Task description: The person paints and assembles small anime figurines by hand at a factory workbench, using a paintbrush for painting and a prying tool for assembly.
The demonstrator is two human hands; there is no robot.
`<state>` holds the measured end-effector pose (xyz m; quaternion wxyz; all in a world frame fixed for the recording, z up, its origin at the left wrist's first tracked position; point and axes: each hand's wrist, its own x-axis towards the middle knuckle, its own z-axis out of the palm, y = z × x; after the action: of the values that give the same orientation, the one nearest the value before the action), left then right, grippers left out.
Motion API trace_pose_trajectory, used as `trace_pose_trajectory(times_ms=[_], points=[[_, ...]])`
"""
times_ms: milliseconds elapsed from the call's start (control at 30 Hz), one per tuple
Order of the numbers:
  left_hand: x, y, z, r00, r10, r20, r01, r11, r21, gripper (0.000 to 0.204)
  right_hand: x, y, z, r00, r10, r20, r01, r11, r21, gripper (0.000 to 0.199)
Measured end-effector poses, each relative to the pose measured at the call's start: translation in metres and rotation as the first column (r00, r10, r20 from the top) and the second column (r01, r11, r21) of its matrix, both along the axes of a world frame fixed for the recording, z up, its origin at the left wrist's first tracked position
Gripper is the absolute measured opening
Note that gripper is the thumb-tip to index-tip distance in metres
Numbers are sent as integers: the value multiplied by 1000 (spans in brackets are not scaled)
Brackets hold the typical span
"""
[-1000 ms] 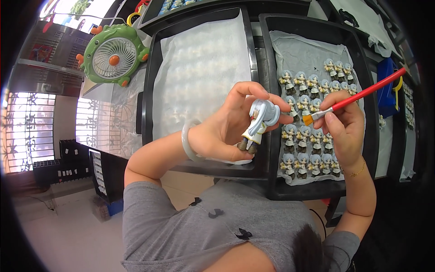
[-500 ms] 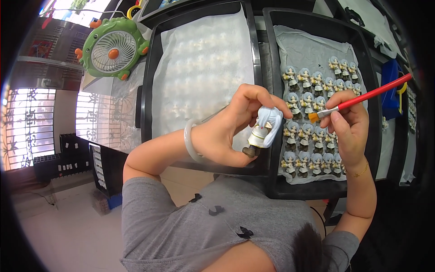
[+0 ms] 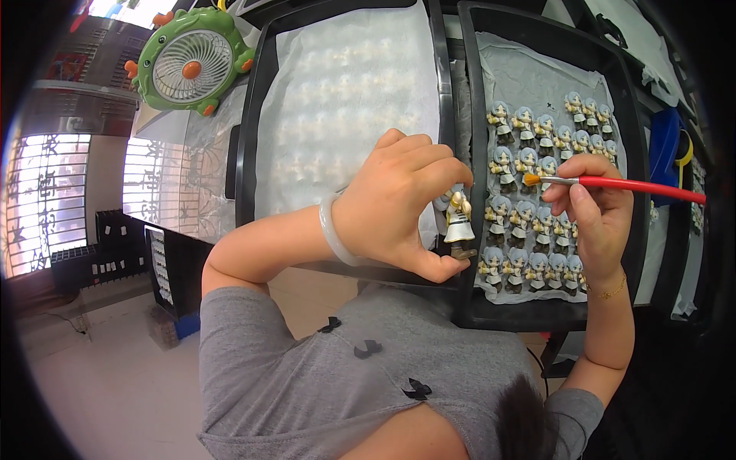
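My left hand (image 3: pixel 406 203) is closed around a small figurine (image 3: pixel 459 222) with pale hair and a white and gold outfit, its brown base by my thumb. The fingers cover most of its head. To the right, my right hand (image 3: pixel 596 211) pinches a paintbrush (image 3: pixel 644 185) with a red handle, metal ferrule and orange-brown bristles. The bristles point left toward the figurine and stay apart from it. Under the right hand lies a black tray (image 3: pixel 469 100) lined with white paper, where several rows of like figurines (image 3: pixel 517 222) lie.
A second black tray (image 3: pixel 253 153) on the left has figurines showing faintly through a white paper sheet (image 3: pixel 345 100). A green animal-shaped fan (image 3: pixel 192 69) stands at the far left. Beyond the right tray are a blue holder (image 3: pixel 665 149) and a yellow tape roll (image 3: pixel 685 147).
My left hand has turned the figurine and shifted it slightly right and down. The paintbrush has swung from a slant to nearly level, still in my right hand.
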<state>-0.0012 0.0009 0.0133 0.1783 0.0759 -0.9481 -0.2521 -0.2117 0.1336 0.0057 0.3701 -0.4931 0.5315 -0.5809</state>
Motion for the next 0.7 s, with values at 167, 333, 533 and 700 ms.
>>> trace_pose_trajectory(times_ms=[167,333,533,700], points=[[2,-4,-2,1000,0,2,0,1000,0,57,5,0,1,998,38,47,-37,999,-17,18],[-1,-3,-2,999,1,54,-1,1000,7,56,21,-12,12,880,262,-396,-359,914,-192,22],[0,-61,-2,965,231,122,-251,952,178,52,0,10,10,973,-119,-198,92,986,-140,15],[57,-238,-37,731,655,190,-627,755,-190,62,7,7,8,982,-164,-92,157,984,-82,14]])
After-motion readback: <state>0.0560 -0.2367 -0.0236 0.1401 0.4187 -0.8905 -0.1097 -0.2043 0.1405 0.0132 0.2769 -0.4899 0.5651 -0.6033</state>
